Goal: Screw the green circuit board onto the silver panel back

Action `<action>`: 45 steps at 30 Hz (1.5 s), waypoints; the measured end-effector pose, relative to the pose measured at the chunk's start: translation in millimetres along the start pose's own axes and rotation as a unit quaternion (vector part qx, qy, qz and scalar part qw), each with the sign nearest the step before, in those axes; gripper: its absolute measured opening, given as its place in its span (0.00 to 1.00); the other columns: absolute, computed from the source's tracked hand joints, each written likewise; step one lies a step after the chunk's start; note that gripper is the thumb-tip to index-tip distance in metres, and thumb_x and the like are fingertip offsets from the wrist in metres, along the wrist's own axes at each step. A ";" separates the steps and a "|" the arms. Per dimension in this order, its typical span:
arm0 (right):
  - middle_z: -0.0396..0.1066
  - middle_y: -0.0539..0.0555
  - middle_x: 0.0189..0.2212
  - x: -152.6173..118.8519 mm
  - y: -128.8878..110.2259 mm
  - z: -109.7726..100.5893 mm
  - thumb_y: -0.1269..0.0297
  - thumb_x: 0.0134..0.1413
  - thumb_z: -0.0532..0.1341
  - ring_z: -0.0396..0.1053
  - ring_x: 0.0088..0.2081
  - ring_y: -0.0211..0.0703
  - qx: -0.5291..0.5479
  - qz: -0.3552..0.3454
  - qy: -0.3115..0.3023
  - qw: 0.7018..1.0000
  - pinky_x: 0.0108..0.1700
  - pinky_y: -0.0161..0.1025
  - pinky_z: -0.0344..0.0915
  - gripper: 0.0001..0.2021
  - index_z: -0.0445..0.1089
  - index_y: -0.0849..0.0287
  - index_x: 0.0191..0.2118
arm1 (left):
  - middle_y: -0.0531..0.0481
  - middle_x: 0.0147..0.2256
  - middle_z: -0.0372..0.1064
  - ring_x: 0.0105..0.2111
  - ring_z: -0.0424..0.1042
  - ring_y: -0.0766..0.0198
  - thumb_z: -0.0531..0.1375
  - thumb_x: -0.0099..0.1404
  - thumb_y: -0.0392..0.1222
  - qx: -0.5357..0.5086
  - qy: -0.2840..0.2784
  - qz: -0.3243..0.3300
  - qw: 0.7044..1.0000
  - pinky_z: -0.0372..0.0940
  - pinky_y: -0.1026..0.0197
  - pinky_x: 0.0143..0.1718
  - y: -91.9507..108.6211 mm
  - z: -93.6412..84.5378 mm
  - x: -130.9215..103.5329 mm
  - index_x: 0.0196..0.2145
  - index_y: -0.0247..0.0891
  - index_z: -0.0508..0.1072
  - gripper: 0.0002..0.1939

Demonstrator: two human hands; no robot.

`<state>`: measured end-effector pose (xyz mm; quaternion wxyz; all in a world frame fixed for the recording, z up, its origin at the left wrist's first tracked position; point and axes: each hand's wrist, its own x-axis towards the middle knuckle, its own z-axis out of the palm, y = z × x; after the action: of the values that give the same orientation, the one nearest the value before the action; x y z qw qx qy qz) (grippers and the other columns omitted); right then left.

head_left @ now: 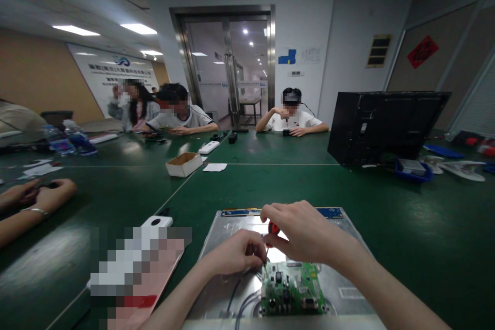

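Note:
A green circuit board (292,289) lies on a silvery metal panel (348,273) in front of me. My right hand (303,232) is wrapped round the red and black handle of a screwdriver (273,228), whose shaft points down at the board's upper left corner. Close by on the left, my left hand (242,251) has its fingers pinched together around the lower shaft, near that corner; whether it grips the shaft or something small is hidden. Dark cables (244,303) run over the panel to the board's left side.
An open white box (184,165) and a paper (215,167) lie beyond the panel. At the right stands a black monitor (386,126) beside a blue tray (413,171). Another person's hands (56,196) rest at the left; several people sit across the green table (247,185).

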<state>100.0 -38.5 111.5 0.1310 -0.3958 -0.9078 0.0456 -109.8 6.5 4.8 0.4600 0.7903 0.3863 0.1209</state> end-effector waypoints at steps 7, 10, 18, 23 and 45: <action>0.75 0.53 0.40 -3.1 -2.0 -4.7 0.67 0.58 0.61 0.69 0.32 0.40 -0.002 -0.022 -0.007 1.000 0.28 0.37 0.46 0.08 0.67 0.58 0.44 | 0.56 0.24 0.68 0.26 0.65 0.65 0.60 0.49 0.34 0.001 -0.001 -0.004 1.000 0.58 0.66 0.28 0.0 -0.6 0.6 0.28 0.37 0.76 0.07; 0.74 0.54 0.40 -5.3 -2.6 -6.7 0.69 0.55 0.60 0.68 0.32 0.40 0.007 -0.038 -0.015 0.999 0.28 0.37 0.47 0.09 0.67 0.59 0.43 | 0.56 0.24 0.68 0.26 0.65 0.65 0.60 0.49 0.33 0.001 -0.002 0.002 1.000 0.58 0.66 0.29 1.1 -0.9 0.6 0.27 0.37 0.75 0.06; 0.77 0.52 0.39 -0.5 0.5 1.0 0.67 0.60 0.61 0.70 0.32 0.39 -0.009 -0.009 0.006 1.000 0.28 0.37 0.45 0.07 0.67 0.58 0.45 | 0.57 0.22 0.65 0.25 0.63 0.66 0.60 0.49 0.34 0.001 -0.002 -0.005 1.000 0.58 0.66 0.27 2.8 -0.8 0.1 0.27 0.38 0.74 0.05; 0.77 0.50 0.37 -0.2 -0.8 0.6 0.65 0.61 0.62 0.70 0.32 0.39 -0.006 -0.006 -0.002 1.000 0.28 0.37 0.45 0.07 0.68 0.57 0.44 | 0.56 0.24 0.66 0.26 0.64 0.65 0.60 0.49 0.34 0.001 0.002 0.001 1.000 0.58 0.66 0.29 5.7 -2.4 -1.0 0.27 0.37 0.74 0.05; 0.76 0.54 0.40 -3.0 -1.7 -0.7 0.67 0.56 0.60 0.70 0.33 0.41 0.010 -0.031 0.016 0.999 0.27 0.37 0.47 0.08 0.68 0.59 0.43 | 0.57 0.23 0.65 0.26 0.64 0.65 0.60 0.48 0.34 -0.011 0.003 0.008 1.000 0.58 0.65 0.29 3.4 -1.7 0.3 0.24 0.37 0.73 0.03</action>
<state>100.9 -41.9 111.9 0.1506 -0.3671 -0.9168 0.0444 -108.8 6.9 8.4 0.4663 0.7879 0.3804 0.1308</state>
